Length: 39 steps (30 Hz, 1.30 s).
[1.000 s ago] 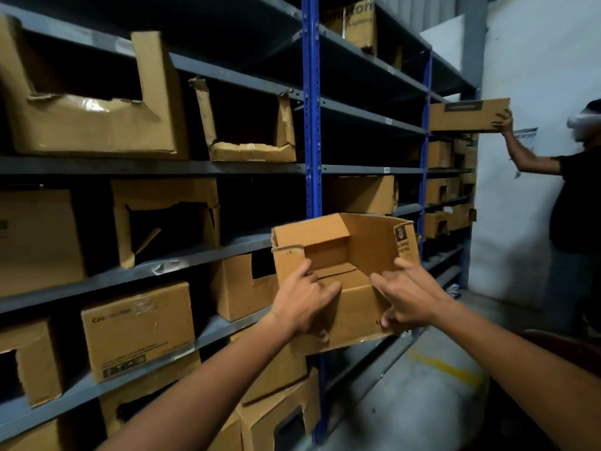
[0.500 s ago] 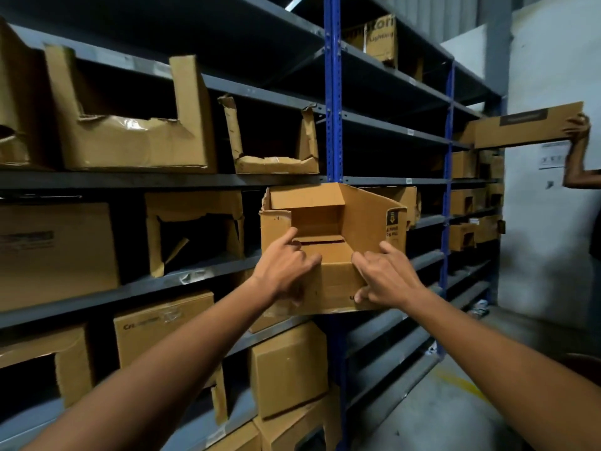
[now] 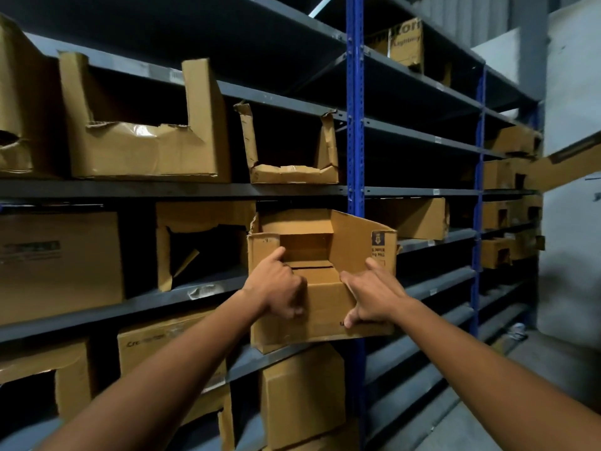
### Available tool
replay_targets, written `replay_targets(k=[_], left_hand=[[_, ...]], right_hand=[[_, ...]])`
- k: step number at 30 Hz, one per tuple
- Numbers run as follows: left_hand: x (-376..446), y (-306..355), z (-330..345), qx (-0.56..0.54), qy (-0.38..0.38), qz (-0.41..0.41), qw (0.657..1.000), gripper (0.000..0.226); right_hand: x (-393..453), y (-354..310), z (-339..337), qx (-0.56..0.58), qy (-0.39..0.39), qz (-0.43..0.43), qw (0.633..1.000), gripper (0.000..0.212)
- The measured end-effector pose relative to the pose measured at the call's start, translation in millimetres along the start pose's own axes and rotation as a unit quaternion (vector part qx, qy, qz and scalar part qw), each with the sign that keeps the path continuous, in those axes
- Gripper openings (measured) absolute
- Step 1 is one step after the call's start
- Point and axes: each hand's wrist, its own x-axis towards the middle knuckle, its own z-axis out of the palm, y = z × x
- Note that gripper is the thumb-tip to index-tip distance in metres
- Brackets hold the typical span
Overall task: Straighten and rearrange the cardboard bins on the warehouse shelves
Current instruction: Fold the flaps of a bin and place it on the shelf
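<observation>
Gripping cardboard bin btwn left hand & right hand.

Lighting dim overall. The shelf bays sit in near-black shadow behind the bins. Brightest area is the pale wall at far right. Taped cardboard bin shows a small glare patch. My forearms blur toward the bottom edge; wide-angle bending curves the uprights and shelf lines.
</observation>
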Motion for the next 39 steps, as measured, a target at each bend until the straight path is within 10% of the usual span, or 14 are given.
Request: replay_targets(k=[16, 39], left_hand=[[117, -9, 75, 0.006, -0.082, -0.070, 0.994, 0.067], [256, -111, 194, -0.037, 0.020, -0.050, 0.998, 0.068]], right_hand=[[96, 50, 102, -0.015, 0.082, 0.003, 0.997, 0.087], [274, 104, 174, -0.013, 0.104, 0.031, 0.994, 0.095]])
